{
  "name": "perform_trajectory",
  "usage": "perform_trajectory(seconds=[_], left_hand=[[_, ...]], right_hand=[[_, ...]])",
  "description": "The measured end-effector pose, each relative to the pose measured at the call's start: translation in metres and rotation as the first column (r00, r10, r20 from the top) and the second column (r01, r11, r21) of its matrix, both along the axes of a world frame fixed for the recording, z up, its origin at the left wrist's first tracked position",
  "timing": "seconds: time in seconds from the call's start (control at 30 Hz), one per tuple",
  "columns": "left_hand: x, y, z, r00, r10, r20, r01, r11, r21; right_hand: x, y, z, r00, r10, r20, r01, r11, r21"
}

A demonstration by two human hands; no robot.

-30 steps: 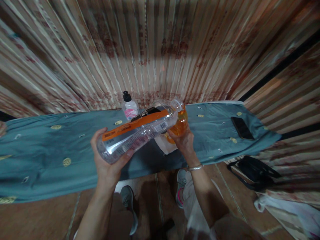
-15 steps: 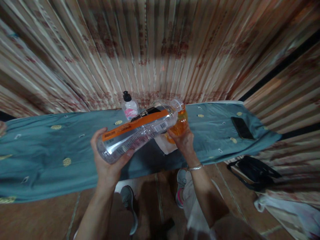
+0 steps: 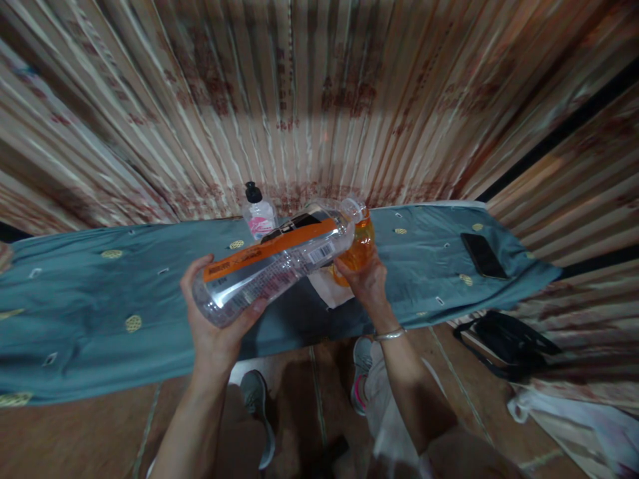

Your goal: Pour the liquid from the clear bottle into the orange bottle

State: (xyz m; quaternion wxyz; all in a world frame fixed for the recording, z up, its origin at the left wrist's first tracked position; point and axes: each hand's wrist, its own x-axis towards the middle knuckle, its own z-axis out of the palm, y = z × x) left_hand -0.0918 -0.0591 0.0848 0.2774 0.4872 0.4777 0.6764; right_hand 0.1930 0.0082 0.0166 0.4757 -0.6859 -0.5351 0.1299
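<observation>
My left hand (image 3: 214,319) grips the base of a large clear plastic bottle (image 3: 274,263) with an orange label. The bottle is tipped nearly flat, its open mouth resting over a small orange container (image 3: 360,246). My right hand (image 3: 367,283) wraps round that orange container, which stands on the table next to a pale cloth or paper (image 3: 327,289). Both hands hover over the blue-green tablecloth (image 3: 100,299).
A small clear bottle with a black cap and pink label (image 3: 258,214) stands at the table's back edge. A dark phone (image 3: 483,255) lies on the cloth at the right. A black bag (image 3: 504,346) sits on the floor at the right. Striped curtains hang behind.
</observation>
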Motion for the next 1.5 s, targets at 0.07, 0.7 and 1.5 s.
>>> perform_trajectory(seconds=[0.07,0.7,1.5], left_hand=[[-0.0008,0.0003,-0.0009,1.000,0.004,-0.002,-0.004,1.000,-0.004],[-0.0017,0.0009,-0.0009,1.000,0.015,-0.004,-0.015,1.000,0.013],[-0.0015,0.0001,0.0015,1.000,0.022,-0.014,-0.021,1.000,0.003]], right_hand=[[0.0003,0.0004,-0.0003,1.000,-0.002,0.013,0.002,1.000,-0.014],[0.0020,0.0017,-0.0071,0.999,-0.006,0.047,0.005,0.999,0.031],[0.0018,0.0020,-0.0028,0.999,-0.014,0.045,0.015,1.000,-0.022]])
